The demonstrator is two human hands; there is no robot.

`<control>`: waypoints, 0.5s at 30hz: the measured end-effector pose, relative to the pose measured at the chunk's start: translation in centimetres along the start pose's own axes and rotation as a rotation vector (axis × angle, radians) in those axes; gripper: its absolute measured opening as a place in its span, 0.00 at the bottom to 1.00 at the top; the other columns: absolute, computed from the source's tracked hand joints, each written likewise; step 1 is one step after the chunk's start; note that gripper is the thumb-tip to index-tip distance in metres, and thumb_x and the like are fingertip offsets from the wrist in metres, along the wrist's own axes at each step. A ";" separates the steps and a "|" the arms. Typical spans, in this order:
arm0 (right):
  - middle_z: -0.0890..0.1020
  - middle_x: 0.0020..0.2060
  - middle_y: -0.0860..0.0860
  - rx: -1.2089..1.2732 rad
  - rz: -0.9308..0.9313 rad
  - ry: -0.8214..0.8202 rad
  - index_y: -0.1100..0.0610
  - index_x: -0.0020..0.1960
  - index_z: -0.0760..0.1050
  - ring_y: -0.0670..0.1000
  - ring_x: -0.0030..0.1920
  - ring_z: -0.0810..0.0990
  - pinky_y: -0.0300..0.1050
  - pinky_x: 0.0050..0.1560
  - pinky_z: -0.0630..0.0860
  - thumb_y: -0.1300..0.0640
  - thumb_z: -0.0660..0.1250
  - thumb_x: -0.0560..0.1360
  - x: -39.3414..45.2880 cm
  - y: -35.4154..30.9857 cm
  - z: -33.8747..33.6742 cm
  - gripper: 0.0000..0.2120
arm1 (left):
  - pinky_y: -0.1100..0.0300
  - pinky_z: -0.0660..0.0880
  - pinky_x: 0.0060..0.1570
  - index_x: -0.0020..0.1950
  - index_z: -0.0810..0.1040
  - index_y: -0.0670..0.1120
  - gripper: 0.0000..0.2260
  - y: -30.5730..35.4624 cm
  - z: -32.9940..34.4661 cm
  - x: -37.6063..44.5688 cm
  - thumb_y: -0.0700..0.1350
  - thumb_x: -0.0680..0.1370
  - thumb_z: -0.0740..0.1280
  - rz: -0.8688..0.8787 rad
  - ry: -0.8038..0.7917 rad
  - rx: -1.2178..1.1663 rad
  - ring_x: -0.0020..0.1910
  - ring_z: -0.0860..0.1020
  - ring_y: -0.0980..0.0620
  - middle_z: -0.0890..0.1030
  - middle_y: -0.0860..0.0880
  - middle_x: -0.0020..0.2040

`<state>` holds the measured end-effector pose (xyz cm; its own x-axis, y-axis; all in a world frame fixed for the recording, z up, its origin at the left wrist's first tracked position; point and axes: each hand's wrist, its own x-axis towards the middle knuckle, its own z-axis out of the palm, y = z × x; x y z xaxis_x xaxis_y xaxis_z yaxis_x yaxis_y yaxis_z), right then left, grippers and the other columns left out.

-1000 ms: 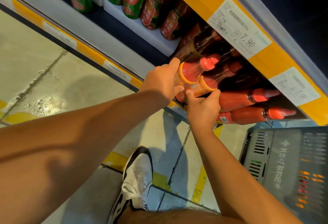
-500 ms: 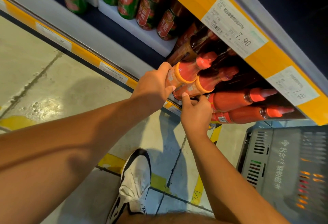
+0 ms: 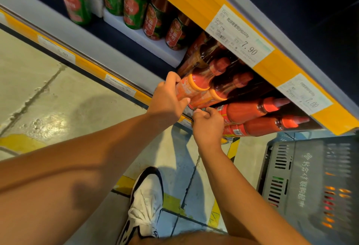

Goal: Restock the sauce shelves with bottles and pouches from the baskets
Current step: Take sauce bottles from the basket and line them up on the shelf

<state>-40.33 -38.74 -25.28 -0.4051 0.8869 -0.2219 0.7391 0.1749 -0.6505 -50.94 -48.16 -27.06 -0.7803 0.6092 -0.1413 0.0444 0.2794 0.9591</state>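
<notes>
Two red sauce bottles with orange labels lie tipped into the shelf, caps pointing inward. My left hand (image 3: 167, 103) grips the base of the upper bottle (image 3: 196, 85). Just below it, my right hand (image 3: 208, 124) has curled fingers that pinch the bottom edge of the lower bottle (image 3: 215, 94). To the right, two red squeeze bottles (image 3: 244, 110) lie stacked with their nozzles facing in. A grey plastic basket (image 3: 303, 176) stands on the floor at the lower right, with orange and red items showing through its slots.
Green-labelled sauce bottles (image 3: 134, 7) stand further left on a white riser. The yellow price rail of the shelf above (image 3: 233, 36) overhangs the bottles. A lower yellow shelf rail (image 3: 87, 64) runs along the floor. My white shoe (image 3: 145, 202) is below my arms.
My right hand slid down from gripping the lower bottle's side to its bottom edge. Both bottles sit a little deeper in the shelf. My left hand keeps its grip.
</notes>
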 end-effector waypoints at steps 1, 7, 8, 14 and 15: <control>0.84 0.49 0.62 0.018 0.018 -0.038 0.69 0.61 0.75 0.64 0.50 0.82 0.63 0.52 0.80 0.61 0.68 0.78 -0.1 0.1 -0.2 0.15 | 0.56 0.82 0.46 0.62 0.68 0.50 0.20 -0.1 0.0 -0.2 0.44 0.76 0.75 -0.001 -0.023 -0.017 0.49 0.82 0.51 0.80 0.46 0.52; 0.83 0.46 0.68 0.005 0.073 -0.306 0.56 0.44 0.79 0.61 0.43 0.83 0.69 0.48 0.82 0.58 0.71 0.76 -0.4 1.6 -2.6 0.03 | 0.48 0.80 0.63 0.74 0.68 0.53 0.27 1.4 -1.6 -2.3 0.46 0.77 0.74 -0.087 -0.157 0.032 0.61 0.81 0.52 0.80 0.51 0.64; 0.84 0.47 0.67 -0.014 0.097 -0.390 0.55 0.47 0.81 0.64 0.45 0.85 0.62 0.48 0.84 0.58 0.73 0.77 -1.0 1.4 -3.6 0.02 | 0.50 0.79 0.63 0.74 0.70 0.51 0.25 1.9 -2.1 -2.8 0.46 0.79 0.73 -0.081 -0.164 0.049 0.60 0.80 0.53 0.81 0.51 0.63; 0.86 0.41 0.62 -0.082 0.170 -0.620 0.66 0.46 0.82 0.51 0.36 0.82 0.45 0.39 0.80 0.67 0.70 0.79 -3.8 1.3 -11.3 0.05 | 0.49 0.76 0.63 0.73 0.71 0.58 0.20 7.3 -6.0 -6.4 0.60 0.82 0.67 -0.217 -0.252 0.137 0.63 0.80 0.50 0.80 0.52 0.63; 0.85 0.39 0.62 -0.109 0.174 -0.621 0.69 0.46 0.82 0.48 0.33 0.82 0.40 0.38 0.79 0.69 0.68 0.79 -4.4 0.8 -13.1 0.05 | 0.51 0.76 0.61 0.71 0.72 0.58 0.18 8.9 -6.7 -7.0 0.60 0.82 0.66 -0.221 -0.254 0.138 0.61 0.81 0.51 0.82 0.52 0.61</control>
<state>-30.89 -36.91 -15.34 -0.4862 0.5001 -0.7166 0.8589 0.1225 -0.4972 -49.26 -54.92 -15.94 -0.6012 0.6830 -0.4148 -0.0108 0.5121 0.8588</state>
